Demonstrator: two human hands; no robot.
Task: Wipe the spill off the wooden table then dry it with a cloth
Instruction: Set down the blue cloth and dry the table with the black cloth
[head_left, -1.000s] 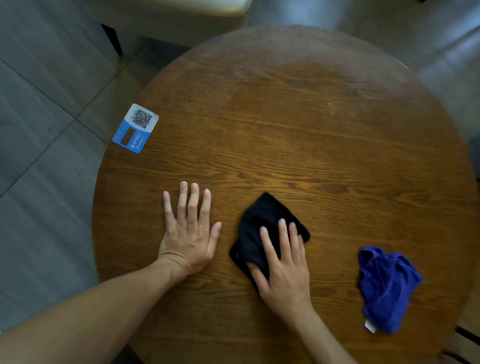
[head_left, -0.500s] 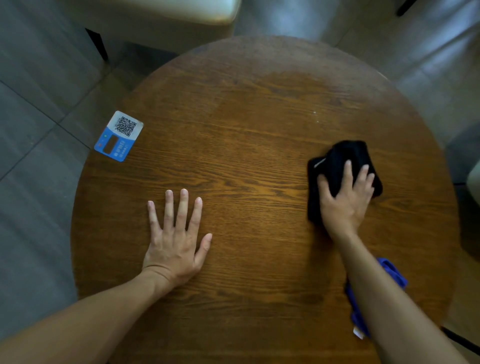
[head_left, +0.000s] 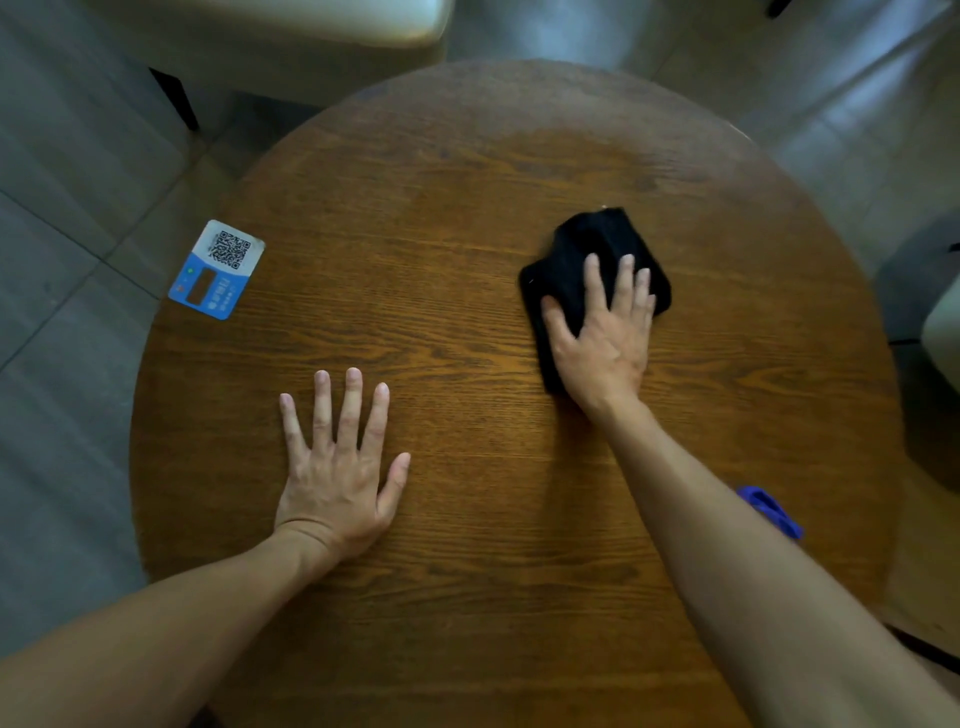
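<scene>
Left hand (head_left: 340, 478) flat, palm down, fingers spread, forearm extended from lower left. Right hand (head_left: 602, 338) flat, palm down, fingers slightly parted, pressing downward; right forearm reaches forward from lower right.

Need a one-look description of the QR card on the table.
Start at the round wooden table, then go to its left edge, beyond the flat left hand. The card lies there: white top with a QR code, blue bottom, the only printed item.

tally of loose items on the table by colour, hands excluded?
Black: 1, crumpled black cloth under the right hand
Blue: 1, blue cloth, mostly hidden by the forearm
Blue-and-white: 1, QR-code card at the round wooden table edge
Total: 3
</scene>
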